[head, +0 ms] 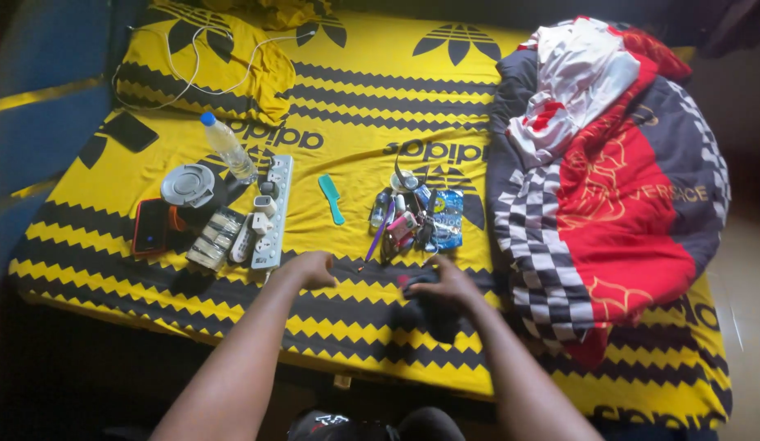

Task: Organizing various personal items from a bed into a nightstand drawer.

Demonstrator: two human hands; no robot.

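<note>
Both hands are working at the near edge of the bed [86,269], which is wearing a yellow sheet with black zigzag bands. The right hand [445,286] is closing around a dark cloth [425,314], a bunched piece lying on the sheet directly beneath its palm. The left hand [310,268] is resting curled on the sheet, apparently holding nothing, well apart from the cloth. Just beyond the right hand a heap of small toiletries [412,222] is lying unsorted; beyond the left hand are a white power strip [274,212], a teal comb [331,198] and a plastic bottle [229,147]. To the right hand's outer side a red, black and checkered blanket [617,204] is lying crumpled. Judged from this, tidying is barely begun: only the cloth is in hand, everything else remains scattered.
</note>
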